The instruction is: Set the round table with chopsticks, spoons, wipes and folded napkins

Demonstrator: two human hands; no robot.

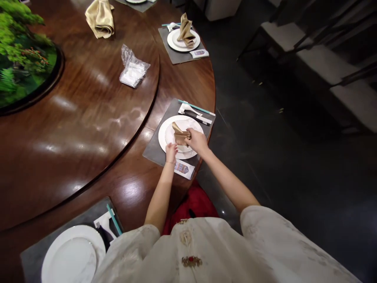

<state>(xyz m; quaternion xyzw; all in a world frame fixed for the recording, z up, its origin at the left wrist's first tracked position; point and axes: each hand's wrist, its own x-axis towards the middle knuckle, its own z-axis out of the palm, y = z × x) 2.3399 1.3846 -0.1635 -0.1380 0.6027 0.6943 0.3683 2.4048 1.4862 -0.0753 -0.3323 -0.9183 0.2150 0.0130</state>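
Gold napkin [182,138]: over stacked plates [162,135], folds running crosswise
Right hand [196,140]: I pinch its right end
Left hand [171,151]: half-open, just nearer me

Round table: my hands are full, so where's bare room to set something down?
Bare wood: the turntable between miniature garden and plastic bag; the table's rim between bottom-left placemat and the next placemat. Crowded: the latter, with plates, spoon, gold napkin, left hand and right hand.
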